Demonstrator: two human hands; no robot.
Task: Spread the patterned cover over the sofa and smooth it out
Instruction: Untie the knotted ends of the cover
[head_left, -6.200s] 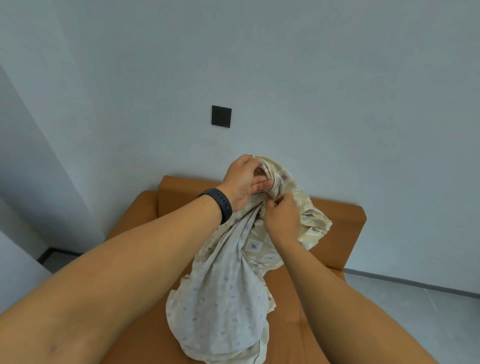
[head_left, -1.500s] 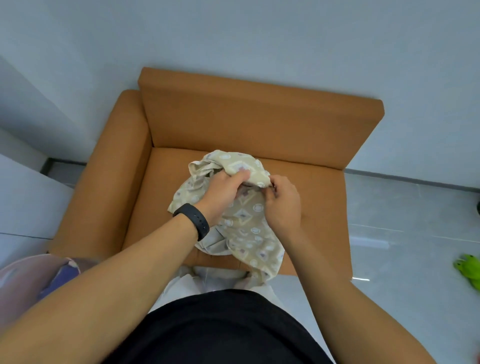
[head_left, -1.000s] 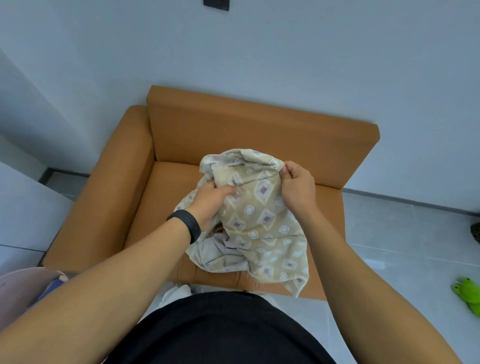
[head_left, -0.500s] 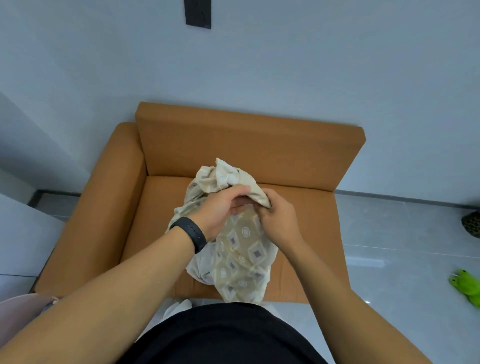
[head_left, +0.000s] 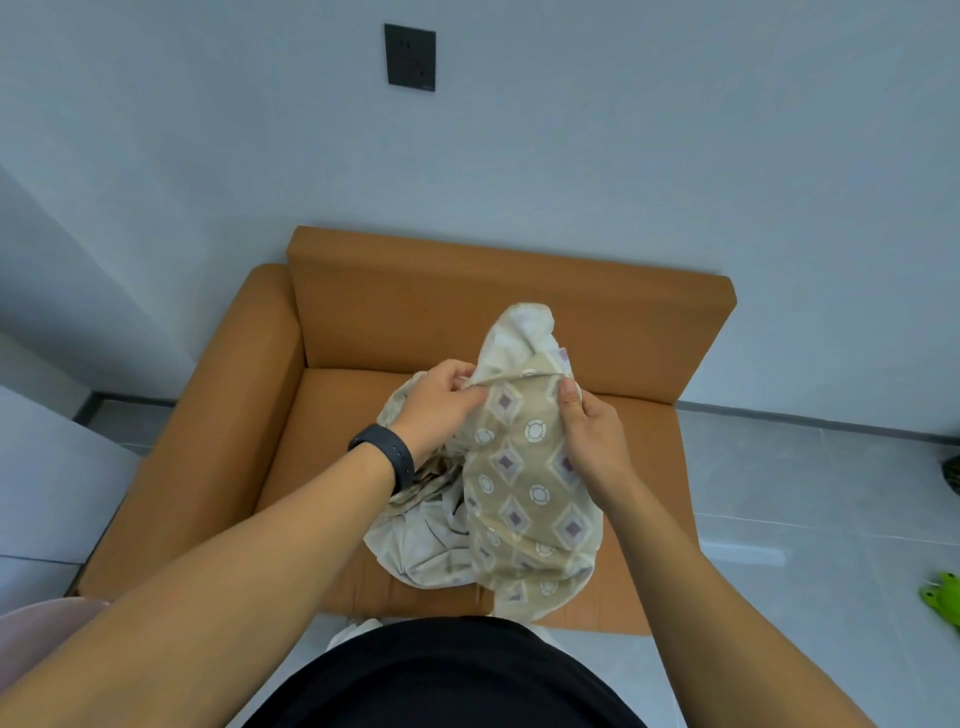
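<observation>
Two hands are busy in my head view, and both hold the same cover (head_left: 530, 488). The left hand (head_left: 441, 410) has its fingers (head_left: 457, 376) curled on the top edge of the cloth, pinching it near the seam. The right hand (head_left: 592, 441) pinches the same edge a little to the right, with the thumb on the front of the cloth and the other fingers behind it, where I cannot see them. Between the two hands the edge is pulled into a short tight line.

The cover is beige with purple diamonds and white rings. It is still bunched, not spread. One fold stands up above the hands in front of the backrest, and the rest hangs down and lies crumpled on the seat of the sofa (head_left: 363, 312), reaching to its front edge. The pale inner side shows on the left part of the heap.

The sofa is orange-brown and stands against a grey wall (head_left: 623, 130). On the left wrist I see a dark band (head_left: 387, 460). A black socket plate (head_left: 410, 57) sits on the wall above the sofa. A small green toy (head_left: 943, 597) lies on the tiled floor (head_left: 805, 493) at the right.
</observation>
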